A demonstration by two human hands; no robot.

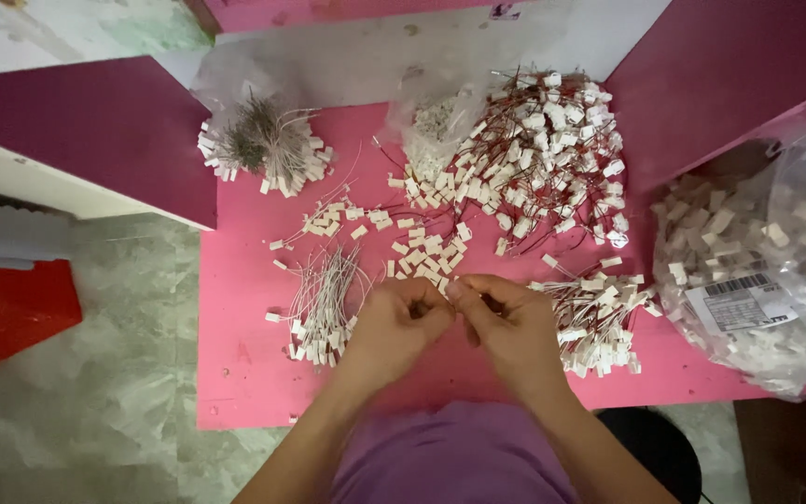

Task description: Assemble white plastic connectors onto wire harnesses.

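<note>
My left hand (396, 323) and my right hand (506, 322) meet over the middle of a pink table (235, 373), fingertips pinched together on a small white connector piece that is mostly hidden by the fingers. Just beyond the fingers lie loose white connectors (426, 252). A bundle of white-wired connectors (324, 313) lies left of my left hand. Another bundle of wired connectors (599, 317) lies right of my right hand. A big heap of red-wired white connectors (543, 159) fills the far middle of the table.
A clear plastic bag of white connector housings (767, 261) sits at the right edge. A bundle of dark-wired connectors (263, 145) in plastic lies at the far left. A red object (6, 313) rests on the grey floor to the left. Dark pink panels flank the table.
</note>
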